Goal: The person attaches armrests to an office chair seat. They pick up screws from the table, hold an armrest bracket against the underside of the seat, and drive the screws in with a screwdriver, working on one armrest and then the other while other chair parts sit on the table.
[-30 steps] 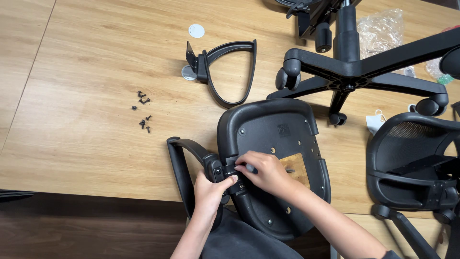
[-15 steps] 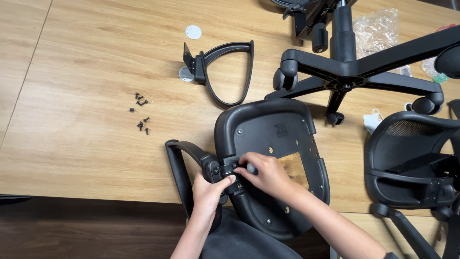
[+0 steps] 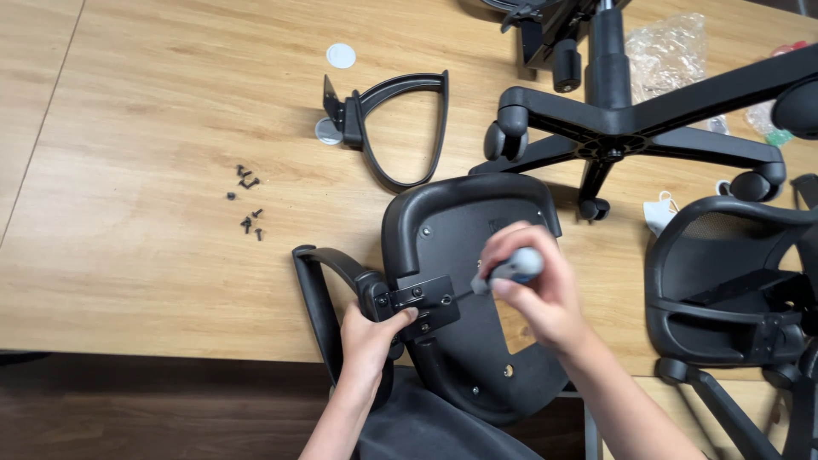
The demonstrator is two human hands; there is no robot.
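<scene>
Head view, looking down on a wooden table (image 3: 153, 255).

- Seat pan (image 3: 477, 298): black plastic, underside up, at the near table edge, partly overhanging it.
- Armrest (image 3: 328, 294): black loop, set against the seat pan's left side; its bracket (image 3: 423, 304) lies flat on the pan, with screw heads showing.
- Left hand (image 3: 371, 336): closed around the armrest's base, thumb on the bracket's edge.
- Right hand (image 3: 537, 290): gripping a screwdriver (image 3: 498, 274) with a grey handle; its tip meets a screw on the bracket.
- Second armrest (image 3: 400, 128): lying loose farther back, well apart from the hands.
- Loose screws (image 3: 247, 204): small dark cluster, left of the seat pan.
- White disc (image 3: 341, 55): near the far edge.
- Wheeled base (image 3: 613, 119): black, five-legged, lying at upper right.
- Chair back (image 3: 733, 281): black mesh, at right.
- Plastic bag (image 3: 669, 47): clear, crumpled, behind the base.
</scene>
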